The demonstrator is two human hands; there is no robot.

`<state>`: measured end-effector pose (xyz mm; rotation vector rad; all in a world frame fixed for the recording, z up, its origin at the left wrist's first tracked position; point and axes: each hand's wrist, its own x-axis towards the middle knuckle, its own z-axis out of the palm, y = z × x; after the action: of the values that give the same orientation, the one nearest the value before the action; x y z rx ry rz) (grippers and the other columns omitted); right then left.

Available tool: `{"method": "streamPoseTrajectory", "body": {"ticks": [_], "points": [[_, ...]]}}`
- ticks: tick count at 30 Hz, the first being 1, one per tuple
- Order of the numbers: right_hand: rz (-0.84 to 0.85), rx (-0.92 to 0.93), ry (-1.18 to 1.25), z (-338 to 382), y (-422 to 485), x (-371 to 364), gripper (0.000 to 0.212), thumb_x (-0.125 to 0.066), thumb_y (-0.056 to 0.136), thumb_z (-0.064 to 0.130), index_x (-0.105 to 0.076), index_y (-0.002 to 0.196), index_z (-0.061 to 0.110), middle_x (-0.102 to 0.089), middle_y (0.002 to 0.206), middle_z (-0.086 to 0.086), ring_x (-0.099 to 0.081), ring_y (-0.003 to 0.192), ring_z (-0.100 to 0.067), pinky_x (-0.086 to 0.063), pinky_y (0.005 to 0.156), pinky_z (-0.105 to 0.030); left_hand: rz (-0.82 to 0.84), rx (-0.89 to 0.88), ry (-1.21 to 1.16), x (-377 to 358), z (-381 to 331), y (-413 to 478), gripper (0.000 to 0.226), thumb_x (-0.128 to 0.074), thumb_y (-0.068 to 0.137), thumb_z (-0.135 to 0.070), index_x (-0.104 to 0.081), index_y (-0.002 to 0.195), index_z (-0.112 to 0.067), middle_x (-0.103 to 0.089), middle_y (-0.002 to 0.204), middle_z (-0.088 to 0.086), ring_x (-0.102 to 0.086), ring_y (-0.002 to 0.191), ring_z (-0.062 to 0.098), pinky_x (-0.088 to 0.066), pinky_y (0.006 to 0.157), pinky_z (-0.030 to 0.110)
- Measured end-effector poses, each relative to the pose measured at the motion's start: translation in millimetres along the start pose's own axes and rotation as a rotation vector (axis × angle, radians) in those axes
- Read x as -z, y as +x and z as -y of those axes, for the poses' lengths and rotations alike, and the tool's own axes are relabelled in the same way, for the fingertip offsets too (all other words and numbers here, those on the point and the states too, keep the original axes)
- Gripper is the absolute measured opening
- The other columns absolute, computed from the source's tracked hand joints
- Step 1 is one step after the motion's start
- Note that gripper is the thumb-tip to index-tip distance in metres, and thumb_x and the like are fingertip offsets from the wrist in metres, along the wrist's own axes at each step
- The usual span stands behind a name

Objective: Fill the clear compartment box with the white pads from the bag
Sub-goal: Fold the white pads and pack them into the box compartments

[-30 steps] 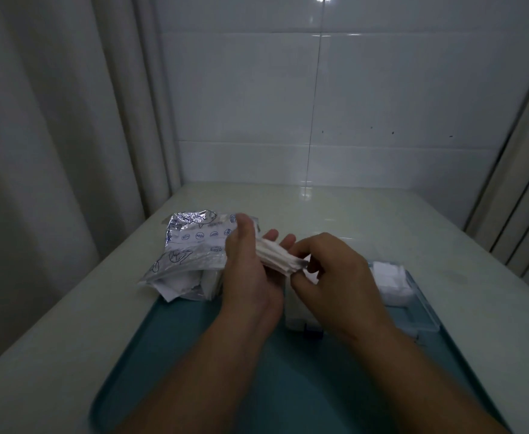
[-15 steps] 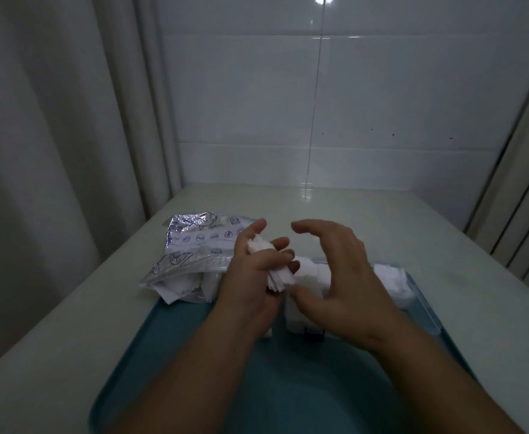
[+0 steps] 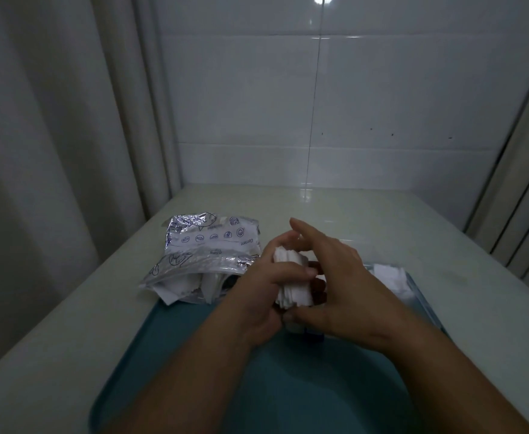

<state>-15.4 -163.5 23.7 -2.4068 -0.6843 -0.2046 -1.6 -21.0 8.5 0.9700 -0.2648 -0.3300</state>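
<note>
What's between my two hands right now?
A stack of white pads, gripped by the left hand, the right hand cupped beside it; head view.

Left hand (image 3: 266, 289) — thumb and fingers gripping a stack of white pads (image 3: 296, 291). Right hand (image 3: 344, 286) — cupped round the same stack, thumb beneath, forefinger raised. Forearms bare, converging.

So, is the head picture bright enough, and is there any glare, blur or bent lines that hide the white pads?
Head view: dim and greyish overall; a small lamp glare sits on the glossy white tiled wall; the crinkled silver printed bag glints; wide-angle bending slants the pale curtain; the stack of white square pads in the left hand reads clearly, edges slightly soft.
</note>
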Motion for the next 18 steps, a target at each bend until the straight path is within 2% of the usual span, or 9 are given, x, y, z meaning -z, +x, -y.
{"method": "streamPoseTrajectory", "body": {"ticks": [3,5,7,11,12,15,18], "points": [[0.016,-0.021,0.024,-0.1,-0.1,0.0,0.12,-0.085,0.059,0.045,0.003,0.137,0.067,-0.025,0.143,0.024,-0.029,0.136,-0.013,-0.043,0.106,-0.046,0.012,0.025,0.036,-0.7,0.1,-0.7,0.066,-0.057,0.065,0.013,-0.057,0.12,-0.023,-0.07,0.088,0.013,-0.068,0.077,0.024,-0.057,0.064,0.033],[0.018,-0.021,0.016,-0.3,-0.3,0.1,0.121,-0.086,0.059,0.044,0.005,0.136,0.067,-0.026,0.143,0.023,-0.029,0.135,-0.012,-0.042,0.107,-0.045,0.007,0.014,0.031,-0.4,0.7,0.2,0.073,-0.058,0.061,0.011,-0.055,0.125,-0.023,-0.069,0.095,0.012,-0.069,0.08,0.023,-0.057,0.064,0.033],[0.013,-0.005,-0.002,-0.9,-0.4,0.6,0.119,-0.084,0.063,0.042,0.007,0.136,0.067,-0.029,0.133,0.025,-0.027,0.13,-0.007,-0.041,0.108,-0.042,0.02,0.006,0.03,-1.0,1.1,0.4,0.071,-0.06,0.062,0.008,-0.054,0.128,-0.019,-0.067,0.103,0.012,-0.069,0.085,0.024,-0.057,0.066,0.033],[-0.018,0.042,-0.036,-0.6,-0.2,1.3,0.116,-0.081,0.066,0.04,0.008,0.136,0.066,-0.024,0.116,0.043,-0.022,0.12,0.008,-0.038,0.109,-0.038,0.055,0.052,0.016,-2.9,1.7,-1.0,0.06,-0.059,0.066,0.002,-0.054,0.124,-0.011,-0.069,0.09,0.01,-0.069,0.078,0.023,-0.056,0.064,0.031],[-0.026,0.047,-0.041,-0.6,-0.1,1.7,0.117,-0.082,0.065,0.042,0.008,0.136,0.065,-0.023,0.119,0.045,-0.02,0.12,0.009,-0.036,0.11,-0.036,0.049,0.064,0.015,-2.0,2.0,-0.5,0.061,-0.059,0.066,0.001,-0.052,0.125,-0.008,-0.068,0.087,0.012,-0.068,0.073,0.024,-0.056,0.06,0.03],[-0.038,0.024,-0.03,-1.9,0.2,1.9,0.117,-0.081,0.063,0.048,0.008,0.135,0.066,-0.026,0.129,0.036,-0.02,0.123,0.004,-0.03,0.108,-0.028,0.023,0.068,0.002,-1.6,0.9,-0.7,0.059,-0.058,0.066,0.0,-0.051,0.124,-0.004,-0.064,0.076,0.016,-0.064,0.06,0.026,-0.05,0.046,0.025],[-0.098,0.038,-0.037,-5.4,0.4,0.8,0.109,-0.078,0.069,0.043,0.007,0.135,0.066,-0.033,0.132,0.031,-0.026,0.127,-0.002,-0.026,0.099,-0.017,0.03,0.05,0.002,0.8,0.7,1.2,0.05,-0.061,0.066,-0.002,-0.058,0.115,-0.011,-0.063,0.08,0.017,-0.063,0.063,0.028,-0.051,0.049,0.027]]}}
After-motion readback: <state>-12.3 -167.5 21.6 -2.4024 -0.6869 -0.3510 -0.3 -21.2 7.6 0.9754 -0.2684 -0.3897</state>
